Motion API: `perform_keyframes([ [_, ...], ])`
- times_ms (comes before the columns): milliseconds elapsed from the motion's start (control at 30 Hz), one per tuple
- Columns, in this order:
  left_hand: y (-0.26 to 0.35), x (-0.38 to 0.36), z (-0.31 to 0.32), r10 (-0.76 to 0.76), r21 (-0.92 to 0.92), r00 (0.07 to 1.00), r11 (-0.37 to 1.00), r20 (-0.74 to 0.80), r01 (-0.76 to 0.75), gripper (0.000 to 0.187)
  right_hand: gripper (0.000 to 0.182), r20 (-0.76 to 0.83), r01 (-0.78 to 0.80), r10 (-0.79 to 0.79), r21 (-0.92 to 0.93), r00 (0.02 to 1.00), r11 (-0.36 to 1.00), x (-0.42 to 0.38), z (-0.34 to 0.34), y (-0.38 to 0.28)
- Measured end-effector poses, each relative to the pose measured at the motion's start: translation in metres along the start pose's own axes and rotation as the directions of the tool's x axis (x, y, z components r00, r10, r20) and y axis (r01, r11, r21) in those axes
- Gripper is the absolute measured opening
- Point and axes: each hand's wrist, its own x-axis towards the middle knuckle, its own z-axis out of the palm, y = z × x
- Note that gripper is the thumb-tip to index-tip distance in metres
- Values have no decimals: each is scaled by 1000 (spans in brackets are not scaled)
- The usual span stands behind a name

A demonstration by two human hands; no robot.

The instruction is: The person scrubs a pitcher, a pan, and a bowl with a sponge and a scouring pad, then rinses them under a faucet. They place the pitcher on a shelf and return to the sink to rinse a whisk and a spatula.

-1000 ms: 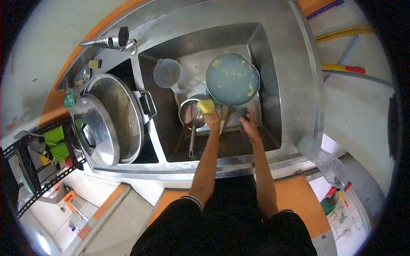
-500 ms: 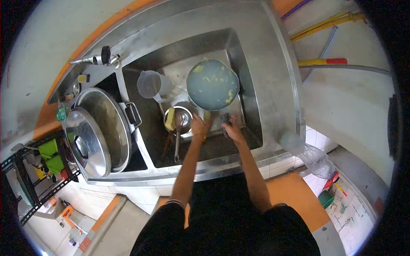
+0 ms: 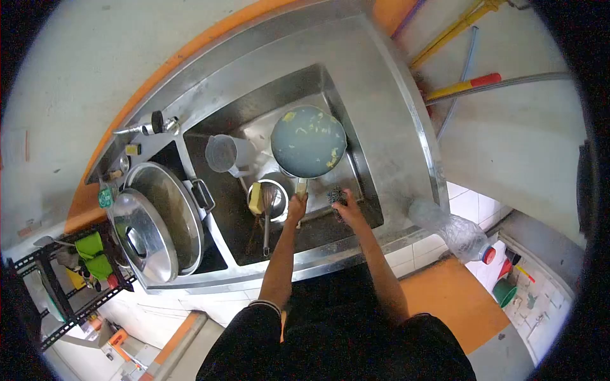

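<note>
A grey-blue frying pan (image 3: pixel 309 142) with yellow residue on its surface lies in the steel sink (image 3: pixel 251 115). My left hand (image 3: pixel 297 207) is closed around its pale handle, which points toward me. To the right of the handle, my right hand (image 3: pixel 349 209) grips a dark metal scourer (image 3: pixel 335 196), apart from the pan. Left of my left hand sits a steel bowl (image 3: pixel 278 206), with a yellow sponge (image 3: pixel 255 199) at its rim and a whisk (image 3: pixel 267 222) leaning across it. Behind these stands a clear plastic jug (image 3: pixel 223 153).
Left of this basin, a large steel pot (image 3: pixel 196 251) and its lid (image 3: pixel 145 235) stand over another basin. The tap (image 3: pixel 152 124) is at the back left. A clear plastic bottle (image 3: pixel 454 233) lies at the counter's right front edge.
My left hand has closed on the pan's handle, which now points more directly at me. My right hand still holds the scourer. The whole view has shifted and turned slightly.
</note>
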Motion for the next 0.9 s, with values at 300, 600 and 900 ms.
perform_keyframes([
  [300,-40,29,7,28,226,997,973,76,-44,67,55,-39,109,-109,0,993,994,-2,-7,0],
  [600,-3,13,-19,69,233,995,969,72,-84,63,53,-2,-34,34,22,999,999,-23,-10,0],
  [900,-14,22,-22,77,384,996,919,32,-84,63,51,-25,129,-128,24,991,991,-12,-18,23],
])
